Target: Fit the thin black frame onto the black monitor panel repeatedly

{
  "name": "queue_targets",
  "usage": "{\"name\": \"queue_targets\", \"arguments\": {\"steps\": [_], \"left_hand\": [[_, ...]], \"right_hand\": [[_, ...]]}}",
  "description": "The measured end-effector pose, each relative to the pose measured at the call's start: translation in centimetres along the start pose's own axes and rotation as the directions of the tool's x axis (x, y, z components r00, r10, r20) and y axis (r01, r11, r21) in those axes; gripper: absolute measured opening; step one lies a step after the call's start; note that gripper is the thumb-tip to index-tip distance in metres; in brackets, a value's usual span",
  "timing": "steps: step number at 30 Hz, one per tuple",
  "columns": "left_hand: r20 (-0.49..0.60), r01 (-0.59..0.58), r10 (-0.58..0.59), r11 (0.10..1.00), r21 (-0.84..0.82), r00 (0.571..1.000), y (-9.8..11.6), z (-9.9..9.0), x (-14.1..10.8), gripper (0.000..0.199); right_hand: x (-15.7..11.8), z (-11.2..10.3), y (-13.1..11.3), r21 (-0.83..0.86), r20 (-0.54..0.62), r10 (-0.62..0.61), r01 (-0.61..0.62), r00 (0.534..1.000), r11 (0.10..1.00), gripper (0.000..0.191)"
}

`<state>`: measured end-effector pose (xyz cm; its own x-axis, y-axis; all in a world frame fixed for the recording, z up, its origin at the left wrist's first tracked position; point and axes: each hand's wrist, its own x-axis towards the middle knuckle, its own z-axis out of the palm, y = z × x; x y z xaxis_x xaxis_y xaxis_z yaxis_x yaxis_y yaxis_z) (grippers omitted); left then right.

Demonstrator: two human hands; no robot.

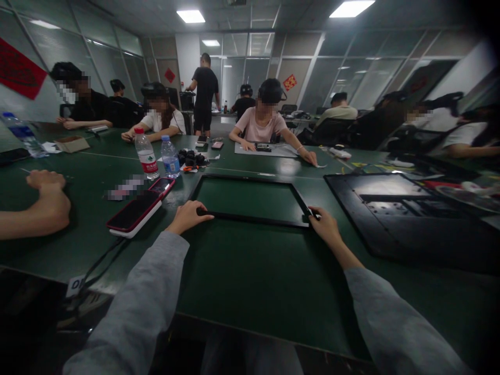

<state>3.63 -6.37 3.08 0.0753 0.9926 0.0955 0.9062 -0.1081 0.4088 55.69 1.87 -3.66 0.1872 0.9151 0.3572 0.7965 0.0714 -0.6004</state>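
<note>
Flanking the frame (253, 219) are bottles (147, 156) and a panel (385, 221).

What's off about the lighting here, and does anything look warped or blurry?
Head view: dim overall, ceiling lights blown out white, glare on the dark panel; edges stretched, upper-right corner black, far right side soft, black frame fairly sharp.

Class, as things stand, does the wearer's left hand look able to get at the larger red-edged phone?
Probably yes: the phone lies just beside the left hand, with nothing visible between them, though the hand would likely first have to release the black frame.
</note>
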Motion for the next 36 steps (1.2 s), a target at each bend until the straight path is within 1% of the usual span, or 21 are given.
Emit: {"name": "queue_targets", "arguments": {"steps": [3, 9, 16, 25, 30, 36], "left_hand": [[0.000, 0.021, -0.021, 1.000, -0.008, 1.000, 0.0, 0.1, 0.1, 0.049], [0.024, 0.017, -0.016, 0.999, -0.050, 1.000, -0.4, 0.5, 0.5, 0.052], [0.036, 0.014, -0.011, 0.997, -0.074, 0.999, -1.0, 0.8, 0.8, 0.056], [0.028, 0.030, -0.029, 0.998, -0.050, 0.999, -0.4, 0.3, 0.4, 0.056], [0.047, 0.022, -0.019, 0.998, -0.052, 0.999, 0.0, -0.1, 0.2, 0.056], [0.039, 0.018, -0.016, 0.999, -0.048, 0.999, -0.5, 0.3, 0.4, 0.057]], "right_hand": [[-0.1, -0.1, 0.0, 0.003, 0.005, 0.005, -0.005, 1.000, 1.000, 0.051], [0.0, 0.0, 0.3, 0.039, -0.012, -0.008, 0.008, 1.000, 0.999, 0.050], [0.0, 0.0, 0.4, -0.027, -0.002, -0.001, 0.001, 1.000, 1.000, 0.050], [0.0, -0.1, 0.0, -0.050, 0.026, -0.010, 0.011, 1.000, 0.999, 0.052], [0.1, 0.0, 0.1, -0.068, 0.034, -0.007, 0.009, 0.999, 0.998, 0.051], [0.2, 0.3, 0.5, -0.086, 0.034, -0.023, 0.026, 0.999, 0.996, 0.051]]}}
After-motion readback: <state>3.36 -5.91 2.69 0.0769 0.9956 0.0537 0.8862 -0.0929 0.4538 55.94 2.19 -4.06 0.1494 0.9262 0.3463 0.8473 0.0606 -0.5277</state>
